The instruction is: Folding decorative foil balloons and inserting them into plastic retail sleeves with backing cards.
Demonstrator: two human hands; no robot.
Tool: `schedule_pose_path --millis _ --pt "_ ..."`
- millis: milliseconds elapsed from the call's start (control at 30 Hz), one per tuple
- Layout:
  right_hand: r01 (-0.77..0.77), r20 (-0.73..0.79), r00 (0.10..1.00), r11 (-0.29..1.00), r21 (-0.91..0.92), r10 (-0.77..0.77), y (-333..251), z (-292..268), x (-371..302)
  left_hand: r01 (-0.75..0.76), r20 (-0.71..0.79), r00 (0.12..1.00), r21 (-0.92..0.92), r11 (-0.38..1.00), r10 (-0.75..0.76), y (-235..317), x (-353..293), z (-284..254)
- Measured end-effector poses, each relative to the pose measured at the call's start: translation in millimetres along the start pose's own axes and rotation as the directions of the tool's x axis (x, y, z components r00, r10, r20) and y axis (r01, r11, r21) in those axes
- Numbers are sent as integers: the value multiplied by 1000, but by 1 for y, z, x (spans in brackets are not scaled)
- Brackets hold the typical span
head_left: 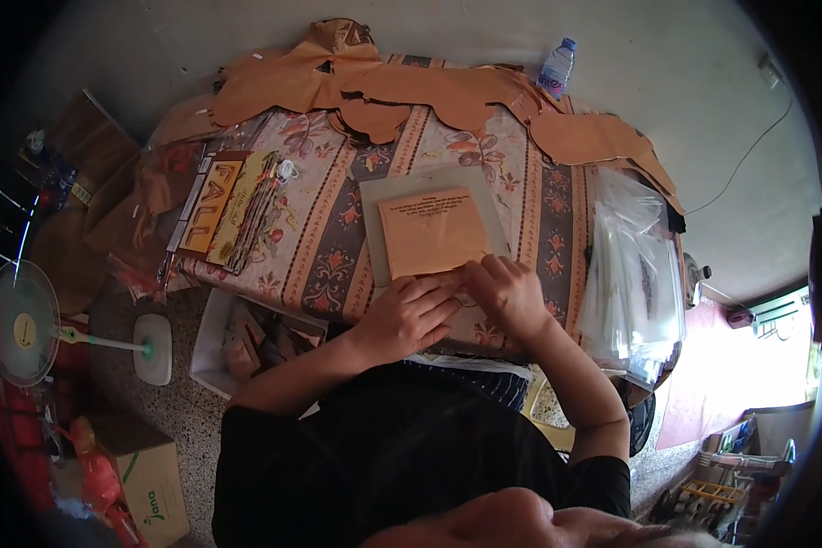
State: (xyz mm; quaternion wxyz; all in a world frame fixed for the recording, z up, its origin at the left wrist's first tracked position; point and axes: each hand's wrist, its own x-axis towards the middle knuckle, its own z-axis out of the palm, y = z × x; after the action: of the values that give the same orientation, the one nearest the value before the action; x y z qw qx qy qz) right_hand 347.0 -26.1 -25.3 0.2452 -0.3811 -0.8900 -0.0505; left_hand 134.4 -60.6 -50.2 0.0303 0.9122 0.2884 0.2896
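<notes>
A clear plastic bag (pixel 368 203) lies on the table in front of me, with a folded orange-brown sheet (pixel 434 239) inside and small dark print on the plastic. My left hand (pixel 407 316) is at the near edge of the bag, its fingers bent together over that edge and pointing right. Beside it, my right hand (pixel 507 294) pinches the bag's near right corner between thumb and fingers. The fingertips of both hands almost meet, and they partly hide the bag's opening.
Orange-brown cut sheets (pixel 429 91) lie along the far side, near a water bottle (pixel 556 69). Printed paper packs (pixel 233 210) sit at left and stacked clear bags (pixel 632 283) at right. A white box (pixel 212 342) of scraps and a fan (pixel 24 324) stand lower left.
</notes>
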Motion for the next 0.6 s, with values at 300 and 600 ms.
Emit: schedule_pose_path --millis 300,600 --pt "-28 159 987 999 -15 30 -5 18 15 -2 54 999 -22 1000 4 -3 -2 0" --pt "69 35 997 997 20 -70 -10 0 -10 54 68 996 13 998 -55 4 2 -7"
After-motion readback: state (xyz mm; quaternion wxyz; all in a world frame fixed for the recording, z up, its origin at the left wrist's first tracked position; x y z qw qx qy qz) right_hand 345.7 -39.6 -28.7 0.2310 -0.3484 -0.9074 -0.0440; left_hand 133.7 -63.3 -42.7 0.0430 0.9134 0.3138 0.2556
